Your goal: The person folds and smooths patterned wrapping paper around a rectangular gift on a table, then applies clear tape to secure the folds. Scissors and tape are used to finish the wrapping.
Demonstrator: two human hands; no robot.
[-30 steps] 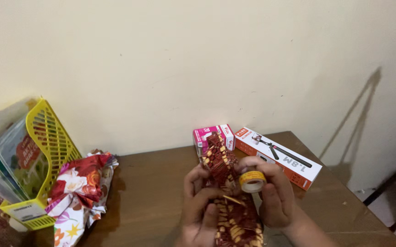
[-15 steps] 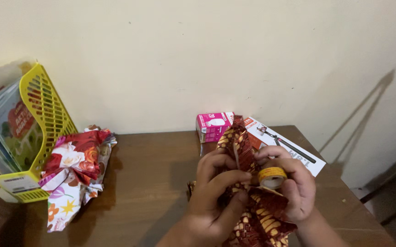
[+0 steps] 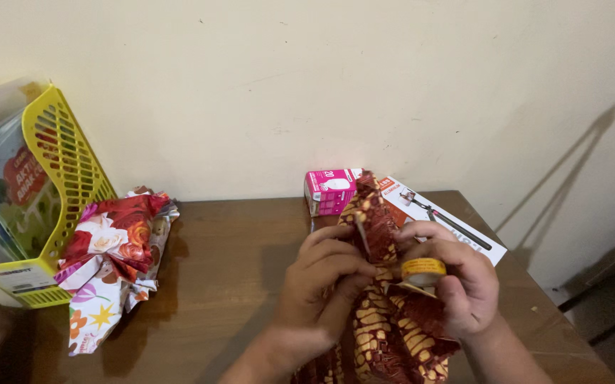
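Tape roll (image 3: 423, 271) — pinched in right-hand fingers (image 3: 441, 250), against patterned parcel (image 3: 386, 320)

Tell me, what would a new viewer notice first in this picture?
Probably the two hands at the table's front edge: the left hand and right hand grip a red-and-yellow patterned wrapped object, and the right also holds a yellow tape roll. At far left stands a bright yellow file rack.

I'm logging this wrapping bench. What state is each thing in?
Red-and-yellow patterned wrapped parcel: held in both hands.
Yellow roll of tape: gripped in right hand.
Left hand: pinching the wrap's edge.
Small pink carton: closed, on brown wooden table.
Floral gift paper: crumpled.
Yellow plastic file rack: upright, holding books.
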